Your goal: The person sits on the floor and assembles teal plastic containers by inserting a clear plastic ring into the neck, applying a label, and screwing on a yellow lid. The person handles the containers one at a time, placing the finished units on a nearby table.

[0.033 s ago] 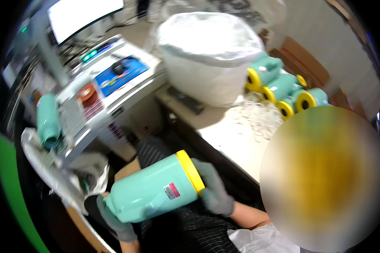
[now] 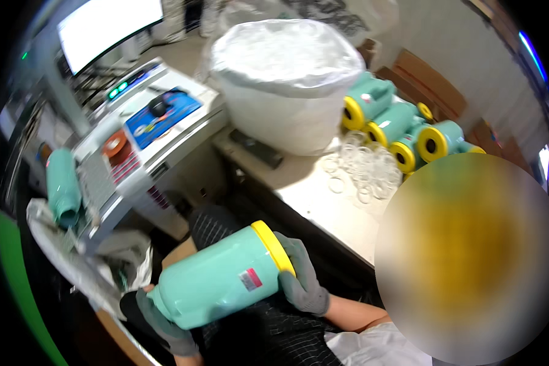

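A mint-green thermos flask casing (image 2: pixel 216 280) with a yellow ring (image 2: pixel 272 246) at its wide end lies tilted across my lap. It bears a small red-and-white label. My left hand (image 2: pixel 160 324), in a grey and black glove, grips its narrow end at the lower left. The grey-gloved right hand (image 2: pixel 302 277) is closed round the yellow-ringed end, thumb on the near side. Part of my left fingers is hidden behind the casing.
Several like casings (image 2: pixel 394 122) with yellow rings lie on the white worktop (image 2: pixel 338 222), beside clear rings (image 2: pixel 366 168) and a large white sack (image 2: pixel 280 97). Another green casing (image 2: pixel 63 188) rests at left by a white machine (image 2: pixel 186 131). A blurred round patch hides the lower right.
The surroundings have shifted slightly left in the view. Both hands keep their hold on the casing, which has hardly moved.
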### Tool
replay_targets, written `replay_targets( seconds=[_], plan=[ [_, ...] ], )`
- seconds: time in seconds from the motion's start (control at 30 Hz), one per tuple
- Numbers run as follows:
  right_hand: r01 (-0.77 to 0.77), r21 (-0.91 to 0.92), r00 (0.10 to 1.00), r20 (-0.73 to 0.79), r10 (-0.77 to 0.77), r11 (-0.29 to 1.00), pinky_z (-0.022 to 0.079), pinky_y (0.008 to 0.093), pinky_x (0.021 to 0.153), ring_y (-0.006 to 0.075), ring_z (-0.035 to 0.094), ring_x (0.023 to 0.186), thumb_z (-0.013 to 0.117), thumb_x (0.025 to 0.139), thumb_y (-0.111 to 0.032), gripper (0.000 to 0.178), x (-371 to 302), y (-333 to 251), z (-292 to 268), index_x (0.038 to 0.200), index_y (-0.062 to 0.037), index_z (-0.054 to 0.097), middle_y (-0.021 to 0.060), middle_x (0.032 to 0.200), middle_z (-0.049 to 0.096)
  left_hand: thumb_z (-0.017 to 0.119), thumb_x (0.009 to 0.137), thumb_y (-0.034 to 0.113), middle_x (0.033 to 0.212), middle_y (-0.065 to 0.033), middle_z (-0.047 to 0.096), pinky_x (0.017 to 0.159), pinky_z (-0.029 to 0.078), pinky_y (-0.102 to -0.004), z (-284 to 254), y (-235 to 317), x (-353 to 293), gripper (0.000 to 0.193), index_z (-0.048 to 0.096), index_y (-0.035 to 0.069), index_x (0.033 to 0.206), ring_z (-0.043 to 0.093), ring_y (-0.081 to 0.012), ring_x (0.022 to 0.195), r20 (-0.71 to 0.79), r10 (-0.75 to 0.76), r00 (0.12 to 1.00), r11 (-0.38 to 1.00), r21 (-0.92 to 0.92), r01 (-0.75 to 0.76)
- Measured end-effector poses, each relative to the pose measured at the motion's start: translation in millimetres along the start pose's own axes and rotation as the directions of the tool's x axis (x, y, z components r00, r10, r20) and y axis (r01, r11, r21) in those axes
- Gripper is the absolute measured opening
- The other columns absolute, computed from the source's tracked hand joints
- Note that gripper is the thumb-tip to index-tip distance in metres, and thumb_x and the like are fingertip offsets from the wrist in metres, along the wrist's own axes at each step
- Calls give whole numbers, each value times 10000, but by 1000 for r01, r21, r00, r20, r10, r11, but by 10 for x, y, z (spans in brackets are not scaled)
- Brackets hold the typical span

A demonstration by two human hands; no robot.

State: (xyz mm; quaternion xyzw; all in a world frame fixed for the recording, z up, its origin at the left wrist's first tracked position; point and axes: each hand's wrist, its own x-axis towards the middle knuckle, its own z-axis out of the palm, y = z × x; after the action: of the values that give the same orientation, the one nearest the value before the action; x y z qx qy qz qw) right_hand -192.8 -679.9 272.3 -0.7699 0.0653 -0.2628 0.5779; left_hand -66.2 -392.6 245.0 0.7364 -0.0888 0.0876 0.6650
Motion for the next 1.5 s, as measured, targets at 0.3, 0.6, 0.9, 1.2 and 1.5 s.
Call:
replay_targets(
  seconds=[0.3,0.6,0.9,1.2,1.5],
  plan=[
    [-379,893,657,75,750,242,584,339,904,187,692,991,547,1093,-426,417,-318,844,-444,1226,-58,690,94,1090,731,760,889,569,1451,-188,477,1056,462,-453,702,559,-49,950,358,52,1578,571,-292,1214,256,433,864,898,-203,-390],
    [518,852,803,-517,299,82,558,433,1010,264,678,1102,635,983,-366,467,1170,322,-2821,1258,11,629,125,1177,708,732,939,172,1427,-184,538,1037,491,-418,796,693,-80,648,450,-7,1494,582,-290,1245,618,282,734,955,-111,-274],
    [85,515,935,-336,110,853,541,334,855,172,645,898,509,1098,-262,297,1325,541,-1607,1239,-37,643,54,986,663,722,962,59,1453,-103,557,1070,485,-382,735,367,-503,590,470,30,1495,581,-234,1259,716,-73,694,978,-85,191],
    [-477,326,810,523,265,816,546,282,920,124,666,1016,624,1059,-219,374,346,623,1058,1356,7,654,79,1152,724,773,925,185,1145,-150,599,891,503,-378,247,15,-321,501,543,-31,1313,602,-269,992,475,101,874,990,41,-136],
    [-649,58,555,717,421,758,559,288,871,141,686,935,555,1082,-160,325,-48,837,1365,1327,31,649,81,1086,737,848,874,240,1261,-199,605,990,515,-450,-1455,-1069,-626,633,527,20,1373,625,-371,1136,-523,185,832,752,621,223]
  ],
)
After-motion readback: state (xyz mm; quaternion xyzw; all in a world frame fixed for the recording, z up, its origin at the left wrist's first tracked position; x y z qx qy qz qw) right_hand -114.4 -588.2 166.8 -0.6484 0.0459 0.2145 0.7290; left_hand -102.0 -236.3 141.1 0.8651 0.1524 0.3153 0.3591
